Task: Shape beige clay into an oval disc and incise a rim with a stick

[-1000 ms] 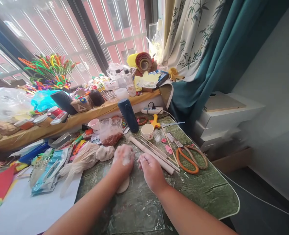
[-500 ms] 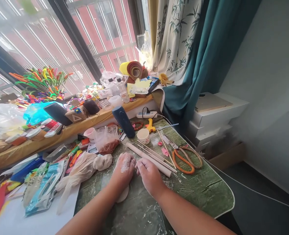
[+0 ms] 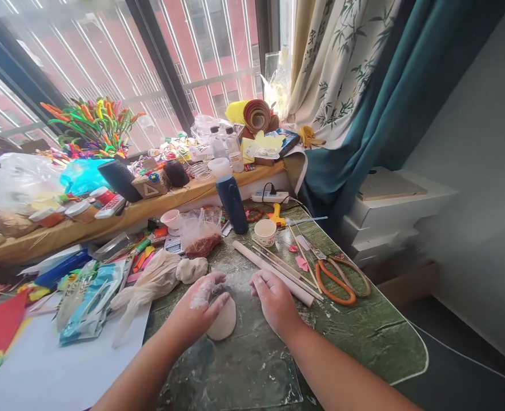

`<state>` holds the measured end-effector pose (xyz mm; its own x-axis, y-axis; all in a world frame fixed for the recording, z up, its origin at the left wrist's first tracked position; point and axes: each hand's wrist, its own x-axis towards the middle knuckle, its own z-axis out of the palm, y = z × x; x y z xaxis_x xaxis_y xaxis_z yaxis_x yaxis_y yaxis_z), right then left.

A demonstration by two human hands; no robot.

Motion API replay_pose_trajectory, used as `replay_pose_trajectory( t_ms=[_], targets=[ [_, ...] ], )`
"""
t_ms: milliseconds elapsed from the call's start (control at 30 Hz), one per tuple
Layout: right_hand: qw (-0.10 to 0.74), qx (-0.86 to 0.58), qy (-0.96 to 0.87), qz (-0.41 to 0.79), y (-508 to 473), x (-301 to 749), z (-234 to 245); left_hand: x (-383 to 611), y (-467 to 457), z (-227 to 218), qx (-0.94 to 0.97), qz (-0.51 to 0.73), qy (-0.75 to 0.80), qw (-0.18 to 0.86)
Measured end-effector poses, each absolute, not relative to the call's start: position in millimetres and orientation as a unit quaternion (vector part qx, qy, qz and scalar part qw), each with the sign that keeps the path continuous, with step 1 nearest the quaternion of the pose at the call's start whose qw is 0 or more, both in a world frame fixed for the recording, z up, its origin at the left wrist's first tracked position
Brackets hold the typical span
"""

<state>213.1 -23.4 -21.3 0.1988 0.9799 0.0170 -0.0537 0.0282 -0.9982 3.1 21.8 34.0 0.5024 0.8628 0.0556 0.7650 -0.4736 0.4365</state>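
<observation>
White powder is smeared over the back of the left hand on my feed, and that hand is pretty wide: thumb spread away from the fingers, nothing gripped in it that I can see. It's right at a flat pale disc, looks like clay or dough, and covers part of its far left edge from where I'm looking. Can't tell from my end whether the thumb actually touches it. The disc lies on a clear sheet, which sits on a green table.

Right hand is off to the right of the disc, apart from it, fingers curled in and bunched against the thumb. Whether anything's pinched in there, I honestly can't tell.

Just beyond it I've got a smooth pale rod slanting from far left to near right, thin sticks along its far side. Further right are scissors with big looped handles, and left of those a pink scrap. A paper cup stands past the sticks, with a yellow glue gun farther back. Over on the left, a pale lump sits right by a crumpled plastic bag.
</observation>
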Motion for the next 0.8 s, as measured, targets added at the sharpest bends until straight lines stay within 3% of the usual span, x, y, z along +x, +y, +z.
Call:
replay_pose_trajectory(
  t_ms=[133,400,700,800],
  targets=[
    [0.548,-0.538,-0.454,0.452,-25,213,-23,-40,7,29,0.870,0.035,0.448,0.205],
    [0.491,-0.540,-0.534,0.427,-31,209,-17,-55,0,6,0.858,0.097,0.444,0.237],
    [0.248,-0.514,-0.761,0.309,-42,193,-16,-60,1,-4,0.869,0.124,0.418,0.237],
    [0.213,-0.532,-0.763,0.299,-39,191,-18,-61,2,-8,0.869,0.139,0.409,0.241]
  ],
)
